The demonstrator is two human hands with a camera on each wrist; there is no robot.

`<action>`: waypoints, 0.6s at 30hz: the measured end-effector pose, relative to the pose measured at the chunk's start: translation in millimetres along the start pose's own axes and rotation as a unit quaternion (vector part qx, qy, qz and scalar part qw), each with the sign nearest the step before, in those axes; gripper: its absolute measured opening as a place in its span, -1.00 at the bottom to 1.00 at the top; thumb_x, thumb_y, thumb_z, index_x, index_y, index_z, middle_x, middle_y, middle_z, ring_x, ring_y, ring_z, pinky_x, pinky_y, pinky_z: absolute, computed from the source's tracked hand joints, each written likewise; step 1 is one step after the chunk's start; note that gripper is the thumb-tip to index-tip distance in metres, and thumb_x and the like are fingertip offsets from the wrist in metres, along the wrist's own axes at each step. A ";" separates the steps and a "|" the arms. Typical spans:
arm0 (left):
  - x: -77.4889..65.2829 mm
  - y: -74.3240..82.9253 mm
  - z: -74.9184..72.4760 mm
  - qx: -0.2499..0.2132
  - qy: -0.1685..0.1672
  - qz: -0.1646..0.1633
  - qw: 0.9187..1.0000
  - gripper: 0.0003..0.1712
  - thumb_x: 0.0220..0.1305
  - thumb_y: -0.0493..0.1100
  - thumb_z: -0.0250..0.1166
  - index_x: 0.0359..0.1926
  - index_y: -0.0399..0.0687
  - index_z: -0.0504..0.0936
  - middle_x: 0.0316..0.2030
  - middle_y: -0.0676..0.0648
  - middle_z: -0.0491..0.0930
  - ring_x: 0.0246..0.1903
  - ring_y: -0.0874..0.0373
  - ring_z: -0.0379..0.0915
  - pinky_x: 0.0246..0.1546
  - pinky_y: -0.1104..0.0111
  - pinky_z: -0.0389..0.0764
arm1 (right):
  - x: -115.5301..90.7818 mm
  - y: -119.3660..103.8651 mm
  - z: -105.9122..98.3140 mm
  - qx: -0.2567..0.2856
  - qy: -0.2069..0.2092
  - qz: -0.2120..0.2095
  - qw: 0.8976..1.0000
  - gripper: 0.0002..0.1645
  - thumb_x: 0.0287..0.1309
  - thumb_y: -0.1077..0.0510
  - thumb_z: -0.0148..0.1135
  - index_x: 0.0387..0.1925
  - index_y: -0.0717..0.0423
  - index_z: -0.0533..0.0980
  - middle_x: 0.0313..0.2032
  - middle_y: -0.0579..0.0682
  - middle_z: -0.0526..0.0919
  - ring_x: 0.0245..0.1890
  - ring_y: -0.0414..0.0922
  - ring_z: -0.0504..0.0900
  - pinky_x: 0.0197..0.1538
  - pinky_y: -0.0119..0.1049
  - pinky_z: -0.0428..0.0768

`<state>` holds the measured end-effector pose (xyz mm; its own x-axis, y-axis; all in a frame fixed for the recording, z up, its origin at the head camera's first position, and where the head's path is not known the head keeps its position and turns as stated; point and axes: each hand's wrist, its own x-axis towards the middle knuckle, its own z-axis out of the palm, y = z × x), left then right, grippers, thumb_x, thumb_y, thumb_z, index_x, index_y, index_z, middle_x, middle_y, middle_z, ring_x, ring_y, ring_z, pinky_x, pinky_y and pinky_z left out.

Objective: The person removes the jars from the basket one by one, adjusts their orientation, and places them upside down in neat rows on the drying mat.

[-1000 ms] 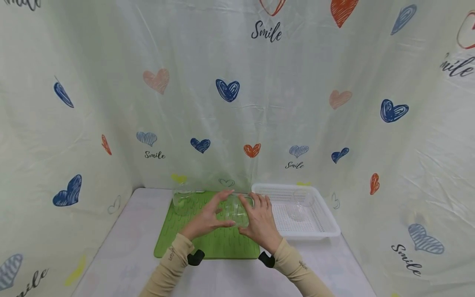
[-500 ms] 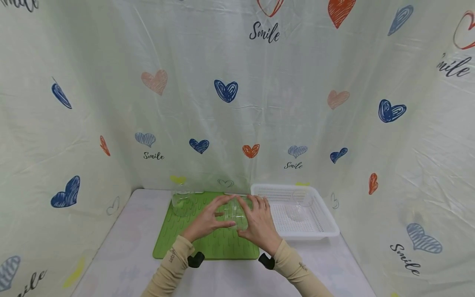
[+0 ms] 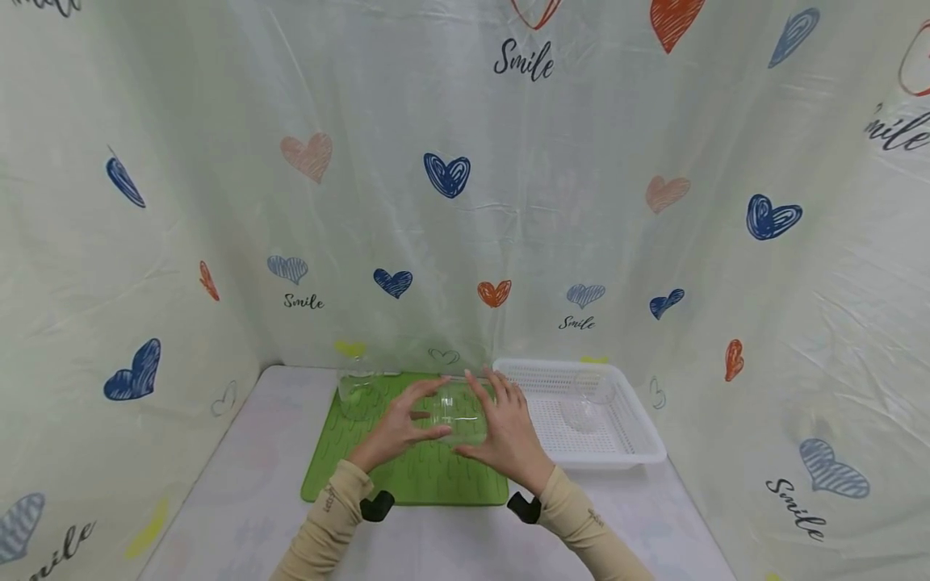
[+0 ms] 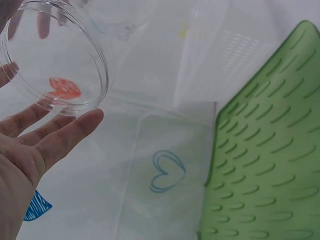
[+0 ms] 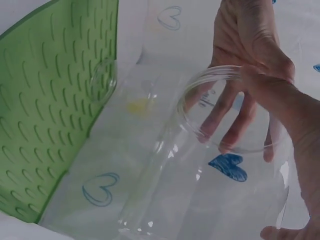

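Note:
A clear, wide-mouthed jar (image 3: pixel 459 413) lies sideways between my two hands, over the green mat. My left hand (image 3: pixel 398 426) holds it from the left, thumb below and fingers above. From the right, my right hand (image 3: pixel 507 428) grips it with fingers spread over the top and thumb low in front. In the left wrist view the jar's ringed mouth (image 4: pixel 104 82) rests by the fingertips of the left hand (image 4: pixel 35 150). The right wrist view shows the jar's smooth body (image 5: pixel 175 200) stretching away from the mouth, with left-hand fingers visible through the clear wall.
The green ridged mat (image 3: pixel 407 484) lies on a white-covered table (image 3: pixel 240 484). Another clear container (image 3: pixel 358 397) stands at the mat's back left. A white perforated basket (image 3: pixel 639 436) at the right holds a clear round container (image 3: pixel 581 411). Heart-printed curtains (image 3: pixel 538 202) surround the table.
My left hand has shifted slightly left with the jar, and more of the jar's side shows between my hands. My right-hand fingers have spread and the thumb has moved left.

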<state>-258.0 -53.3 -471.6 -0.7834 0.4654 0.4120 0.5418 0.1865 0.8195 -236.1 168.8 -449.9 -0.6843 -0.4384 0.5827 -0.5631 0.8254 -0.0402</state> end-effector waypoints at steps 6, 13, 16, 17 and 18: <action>-2.4 -6.3 -4.4 0.008 0.010 -0.003 1.000 -0.09 0.13 -0.13 0.42 0.45 0.04 0.18 0.37 -0.16 0.22 0.28 -0.21 0.23 0.10 -0.07 0.54 | 3.0 3.9 -14.9 0.166 -0.001 0.075 0.983 0.46 -0.24 -0.36 0.49 0.53 -0.08 -0.17 0.50 0.15 -0.04 0.45 0.22 0.07 0.30 0.34 0.26; -6.4 -7.6 -9.5 0.017 0.010 -0.011 1.000 -0.10 0.15 -0.01 0.41 0.45 0.16 0.17 0.37 -0.07 0.22 0.28 -0.19 0.24 0.10 -0.04 0.56 | 7.0 12.4 -23.7 0.359 -0.010 0.193 0.913 0.10 0.21 -0.16 0.24 0.52 -0.26 -0.27 0.51 0.12 -0.09 0.46 0.22 0.05 0.31 0.34 0.24; -7.1 -7.9 -10.3 0.016 0.009 -0.017 1.000 -0.09 0.15 0.02 0.40 0.46 0.16 0.17 0.37 -0.05 0.21 0.29 -0.20 0.23 0.10 -0.04 0.55 | 8.1 20.0 -21.0 0.430 -0.021 0.246 0.868 -0.08 0.35 -0.13 0.07 0.52 -0.27 -0.23 0.50 0.16 -0.07 0.45 0.24 0.08 0.31 0.33 0.26; -7.3 -8.1 -10.5 0.015 0.008 -0.020 1.000 -0.09 0.15 0.03 0.40 0.46 0.17 0.16 0.37 -0.04 0.20 0.29 -0.20 0.23 0.10 -0.05 0.55 | 7.8 23.2 -19.2 0.456 -0.029 0.262 0.850 -0.14 0.39 -0.15 0.00 0.52 -0.28 -0.21 0.50 0.16 -0.09 0.45 0.23 0.07 0.31 0.33 0.26; -7.4 -8.3 -10.8 0.016 0.009 -0.022 1.000 -0.09 0.15 0.03 0.40 0.46 0.17 0.16 0.37 -0.03 0.21 0.29 -0.18 0.24 0.10 -0.05 0.55 | 7.5 26.5 -17.1 0.483 -0.040 0.277 0.829 -0.18 0.41 -0.17 -0.06 0.52 -0.27 -0.20 0.51 0.15 -0.12 0.45 0.24 0.05 0.30 0.35 0.25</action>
<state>-259.9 -67.7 -477.1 -0.8115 0.4408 0.3837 0.5167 0.2346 0.8234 -248.2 193.5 -432.7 -0.9690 -0.1413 0.2029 -0.2336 0.2545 -0.9384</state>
